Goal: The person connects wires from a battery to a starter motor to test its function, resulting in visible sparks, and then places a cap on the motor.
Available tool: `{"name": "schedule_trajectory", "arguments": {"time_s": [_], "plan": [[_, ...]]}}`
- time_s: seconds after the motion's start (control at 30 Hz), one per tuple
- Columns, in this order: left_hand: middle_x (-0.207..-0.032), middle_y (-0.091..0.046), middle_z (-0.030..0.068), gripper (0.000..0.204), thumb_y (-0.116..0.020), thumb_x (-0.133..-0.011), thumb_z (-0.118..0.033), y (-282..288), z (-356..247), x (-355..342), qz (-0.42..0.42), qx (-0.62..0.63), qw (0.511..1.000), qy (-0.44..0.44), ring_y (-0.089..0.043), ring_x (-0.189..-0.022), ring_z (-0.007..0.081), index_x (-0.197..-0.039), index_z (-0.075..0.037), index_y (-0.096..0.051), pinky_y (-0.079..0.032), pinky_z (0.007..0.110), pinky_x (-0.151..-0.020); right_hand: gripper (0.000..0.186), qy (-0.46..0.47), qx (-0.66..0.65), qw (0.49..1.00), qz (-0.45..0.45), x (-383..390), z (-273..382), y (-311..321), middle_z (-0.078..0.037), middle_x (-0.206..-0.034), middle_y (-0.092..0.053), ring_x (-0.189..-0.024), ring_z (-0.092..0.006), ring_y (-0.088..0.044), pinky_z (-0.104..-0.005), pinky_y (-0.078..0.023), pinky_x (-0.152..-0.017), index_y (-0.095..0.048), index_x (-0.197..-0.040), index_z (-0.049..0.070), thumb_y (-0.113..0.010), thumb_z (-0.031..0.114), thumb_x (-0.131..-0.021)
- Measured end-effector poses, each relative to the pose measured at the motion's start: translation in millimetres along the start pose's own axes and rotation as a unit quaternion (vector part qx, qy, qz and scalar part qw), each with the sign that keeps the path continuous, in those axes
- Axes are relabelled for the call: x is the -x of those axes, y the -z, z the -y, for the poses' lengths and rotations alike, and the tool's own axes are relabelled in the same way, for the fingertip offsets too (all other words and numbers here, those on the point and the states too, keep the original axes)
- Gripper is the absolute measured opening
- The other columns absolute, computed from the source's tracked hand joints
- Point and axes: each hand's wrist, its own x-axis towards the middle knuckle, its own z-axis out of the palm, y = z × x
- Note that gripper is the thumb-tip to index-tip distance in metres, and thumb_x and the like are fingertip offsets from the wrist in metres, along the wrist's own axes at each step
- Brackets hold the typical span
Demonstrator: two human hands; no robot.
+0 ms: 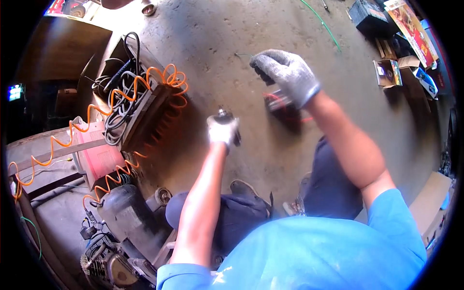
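Note:
My left hand, in a pale work glove, is closed round a dark tool with a metal tip; the tool's exact kind does not show. Higher and to the right, my right hand wears a white-and-grey glove and has its fingers curled together. A thin piece like a wire shows beside those fingertips; whether they grip it I cannot tell. Below the right hand, a dark box-like object with red wires rests on the floor, partly hidden by the hand and wrist.
At left, a wooden crate holds grey cables, with a coiled orange air hose draped across. A dark tank and an engine-like machine stand lower left. Boxes and a black battery-like case sit far right, near a green cord.

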Motion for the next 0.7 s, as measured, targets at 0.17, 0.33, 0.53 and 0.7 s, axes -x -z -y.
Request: {"name": "schedule_trajectory", "arguments": {"time_s": [0.17, 0.33, 0.53, 0.7], "plan": [[-0.153, -0.051, 0.0307, 0.094, -0.074, -0.079, -0.047, -29.6, 22.7, 10.3, 0.097, -0.190, 0.972, 0.104, -0.053, -0.142, 0.0413, -0.153, 0.002, -0.044, -0.046, 0.046, -0.117, 0.037, 0.045, 0.135, 0.990, 0.004, 9.4, 5.0, 20.9, -0.018, -0.110, -0.078, -0.098, -0.0278, -0.075, -0.0383, -0.058, -0.088, -0.076, -0.118, 0.002, -0.066, 0.034, -0.101], [-0.159, -0.047, 0.0289, 0.108, -0.075, -0.077, -0.056, -52.8, 66.1, 12.9, 0.047, -0.189, 0.970, 0.147, -0.048, -0.148, 0.0394, -0.159, 0.004, -0.038, -0.041, 0.043, -0.122, 0.030, -0.023, 0.057, 0.998, 0.002, 30.5, 47.6, 2.4, -0.018, -0.106, -0.077, -0.099, -0.0323, -0.075, -0.0404, -0.058, -0.089, -0.076, -0.113, 0.003, -0.070, 0.029, -0.098], [-0.148, -0.061, 0.0235, 0.101, -0.083, -0.077, -0.063, -10.1, 57.6, 29.6, 0.024, -0.133, 0.974, 0.184, -0.060, -0.136, 0.0399, -0.150, -0.001, -0.050, -0.048, 0.046, -0.114, 0.022, -0.086, -0.011, 0.995, -0.057, 59.5, 85.8, 29.1, -0.014, -0.104, -0.079, -0.094, -0.0247, -0.075, -0.0362, -0.059, -0.087, -0.079, -0.110, 0.003, -0.068, 0.020, -0.100], [-0.139, -0.068, 0.0178, 0.051, -0.062, -0.103, -0.039, 104.7, 88.3, 8.9, -0.001, 0.064, 0.989, 0.131, -0.064, -0.126, 0.0314, -0.136, -0.001, -0.066, -0.049, 0.042, -0.109, 0.030, -0.159, -0.363, 0.897, -0.197, 97.0, 61.4, 63.2, -0.011, -0.108, -0.079, -0.102, -0.0236, -0.076, -0.0367, -0.059, -0.091, -0.077, -0.114, 0.005, -0.050, 0.018, -0.109]]}}
